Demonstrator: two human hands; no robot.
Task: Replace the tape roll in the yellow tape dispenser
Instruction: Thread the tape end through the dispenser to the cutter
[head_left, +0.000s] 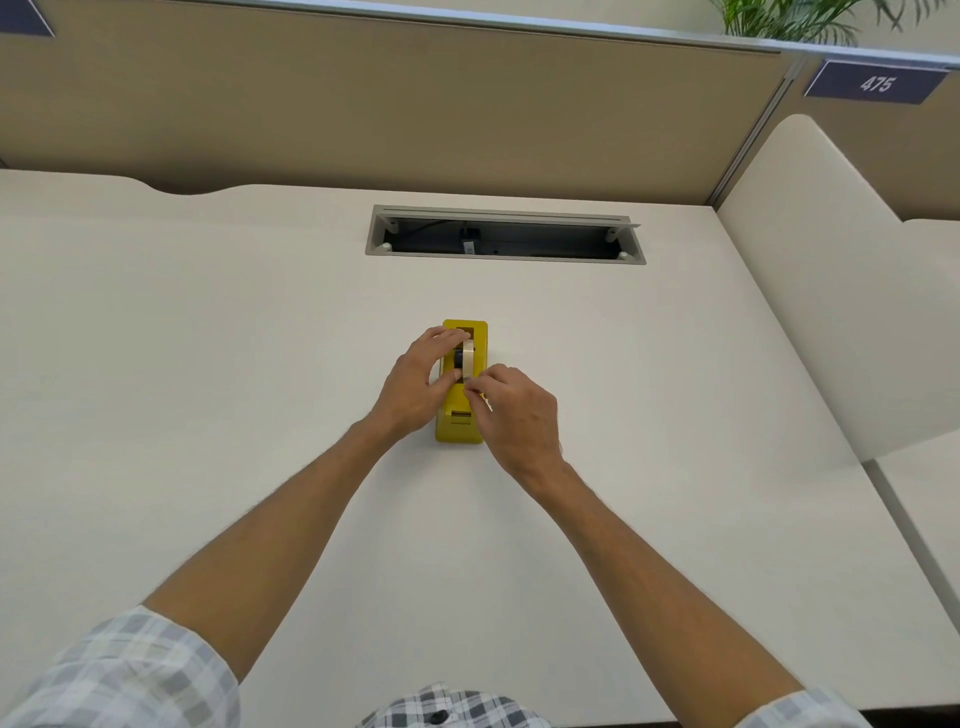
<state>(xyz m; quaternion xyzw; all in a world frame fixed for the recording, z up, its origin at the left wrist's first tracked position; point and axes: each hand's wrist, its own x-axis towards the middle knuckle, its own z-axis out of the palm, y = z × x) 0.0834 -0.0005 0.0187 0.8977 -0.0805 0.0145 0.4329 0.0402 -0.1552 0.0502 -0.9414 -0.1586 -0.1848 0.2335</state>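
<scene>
A yellow tape dispenser (460, 428) stands on the white desk (208, 338), lengthwise away from me. A pale tape roll (467, 357) with a dark core sits upright in its slot. My left hand (421, 382) wraps the roll from the left, fingers over its top and thumb at its lower side. My right hand (511, 410) comes in from the right, its fingertips pinched at the roll's near edge, where a thin strip of tape seems to lie. The dispenser's middle is hidden by both hands.
An open cable tray (506, 236) is cut into the desk behind the dispenser. A beige partition (363, 104) runs along the back, a white divider panel (831, 270) stands at the right, and a sign reading 475 (877, 83) hangs above it.
</scene>
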